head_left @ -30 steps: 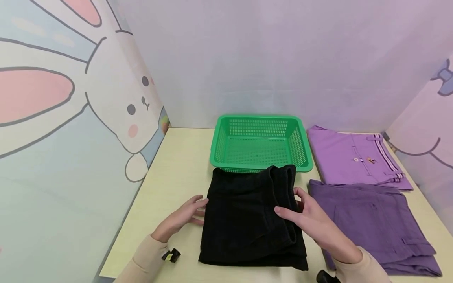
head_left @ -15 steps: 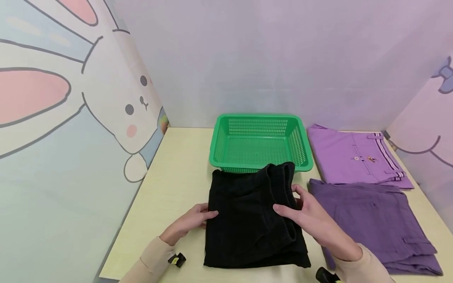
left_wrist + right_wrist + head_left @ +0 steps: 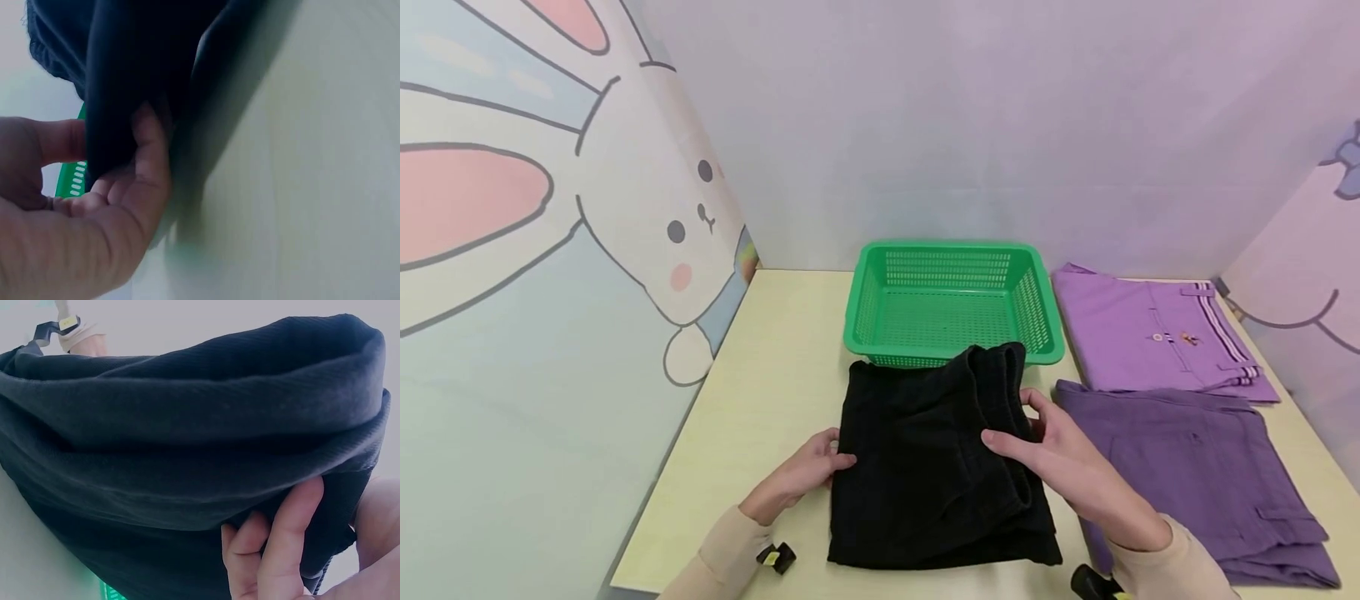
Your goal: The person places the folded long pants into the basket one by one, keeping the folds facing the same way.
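Folded black trousers (image 3: 917, 475) lie between both hands in the head view, the doubled waistband along their right side. My left hand (image 3: 805, 471) pinches their left edge, thumb on top and fingers underneath. In the left wrist view, fingers (image 3: 147, 169) curl beneath the dark cloth (image 3: 134, 56), which stands off the tabletop there. My right hand (image 3: 1063, 462) grips the waistband side, its thumb laid over the top. The right wrist view shows the waistband layers (image 3: 187, 406) close up, with the right hand's fingertips (image 3: 303, 500) against the fabric below.
Behind the trousers stands a green plastic basket (image 3: 854, 325) with nothing in it, its front rim partly overlapped by them. Folded lilac trousers (image 3: 1120, 333) and darker purple trousers (image 3: 1180, 475) lie on the right of the pale table (image 3: 775, 350). A curtain (image 3: 970, 125) hangs behind.
My left hand has moved right from beside the black trousers and now pinches their left edge. The trousers have shifted slightly right. The right hand keeps its grip, nearly still.
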Demonstrator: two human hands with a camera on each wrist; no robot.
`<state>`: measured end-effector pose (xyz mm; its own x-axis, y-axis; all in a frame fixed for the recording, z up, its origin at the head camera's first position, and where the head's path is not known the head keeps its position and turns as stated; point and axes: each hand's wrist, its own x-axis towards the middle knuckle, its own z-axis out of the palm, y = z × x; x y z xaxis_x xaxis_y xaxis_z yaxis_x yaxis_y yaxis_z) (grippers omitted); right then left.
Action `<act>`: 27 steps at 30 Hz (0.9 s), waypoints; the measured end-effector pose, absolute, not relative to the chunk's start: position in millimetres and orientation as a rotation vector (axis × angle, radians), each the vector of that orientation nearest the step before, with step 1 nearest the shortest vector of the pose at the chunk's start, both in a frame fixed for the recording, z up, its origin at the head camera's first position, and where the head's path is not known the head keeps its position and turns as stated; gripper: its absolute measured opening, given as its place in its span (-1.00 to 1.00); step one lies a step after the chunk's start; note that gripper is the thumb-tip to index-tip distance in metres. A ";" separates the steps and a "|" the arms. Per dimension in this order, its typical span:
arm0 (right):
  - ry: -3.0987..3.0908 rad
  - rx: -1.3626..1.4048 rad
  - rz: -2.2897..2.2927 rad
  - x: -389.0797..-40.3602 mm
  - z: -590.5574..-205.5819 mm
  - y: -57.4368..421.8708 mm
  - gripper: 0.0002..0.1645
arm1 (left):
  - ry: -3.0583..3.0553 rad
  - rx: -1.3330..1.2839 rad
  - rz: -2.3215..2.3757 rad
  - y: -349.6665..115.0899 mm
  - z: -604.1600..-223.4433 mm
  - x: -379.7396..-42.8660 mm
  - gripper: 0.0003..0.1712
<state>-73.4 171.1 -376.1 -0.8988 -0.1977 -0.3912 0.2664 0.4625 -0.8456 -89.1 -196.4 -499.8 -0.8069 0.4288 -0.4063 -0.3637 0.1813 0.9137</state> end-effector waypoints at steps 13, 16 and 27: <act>2.170 0.101 -1.511 -76.7 -372.7 184.8 0.19 | 1.816 0.125 1.765 -212.1 -480.4 -87.3 -0.25; 2.057 0.069 -1.654 -76.5 -372.4 187.8 0.08 | 1.808 0.148 1.778 -215.7 -470.6 -85.8 -0.24; 1.740 -0.006 -1.933 -78.6 -373.7 207.1 -0.29 | 1.813 0.190 1.834 -225.2 -430.2 -78.9 -0.20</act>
